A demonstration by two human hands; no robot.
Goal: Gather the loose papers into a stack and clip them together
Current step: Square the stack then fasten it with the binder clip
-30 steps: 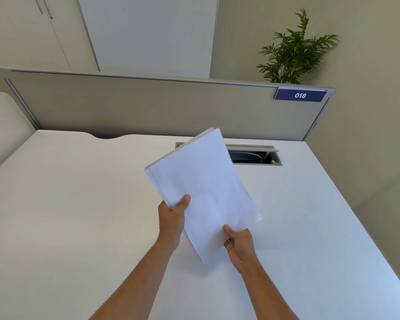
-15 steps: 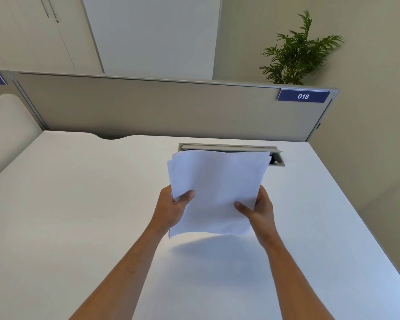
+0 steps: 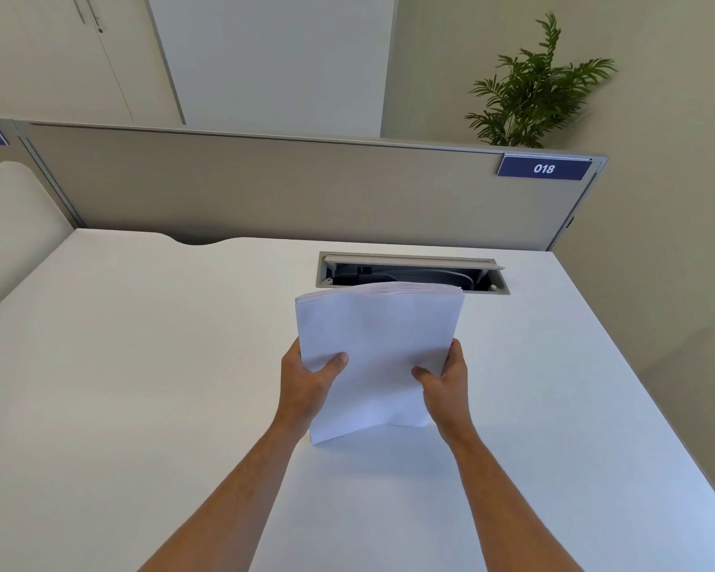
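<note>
A stack of white papers (image 3: 378, 348) stands nearly upright on its lower edge on the white desk (image 3: 141, 365), in the middle of the view. My left hand (image 3: 306, 386) grips its left side with the thumb across the front sheet. My right hand (image 3: 446, 381) grips the right side in the same way. The top edges of the sheets fan slightly and are nearly level. No clip is in view.
An open cable tray slot (image 3: 409, 272) is cut into the desk just behind the papers. A grey partition (image 3: 265, 187) with a blue "018" label (image 3: 543, 168) closes off the back. A potted plant (image 3: 533, 88) stands beyond it.
The stack was tilted and held off the desk a second ago. Both hands have turned it upright and brought its lower edge down onto the desk, with the sheets more even.
</note>
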